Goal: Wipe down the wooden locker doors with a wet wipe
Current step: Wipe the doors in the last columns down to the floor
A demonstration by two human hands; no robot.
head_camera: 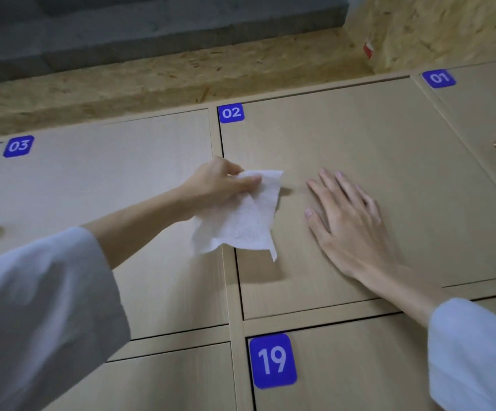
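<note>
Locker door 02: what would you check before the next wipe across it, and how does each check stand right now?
1. Wet wipe gripped by the left hand: ok.
2. Wipe spread flat on door 02: not ok, it hangs crumpled.
3. Right hand flat on the door, steadying it: ok.
4. Wiping path free: not ok, the right hand lies in it.
5. Wipe wet enough: cannot tell.
6. Door 02 shut: ok, it looks flush with its frame.
</note>
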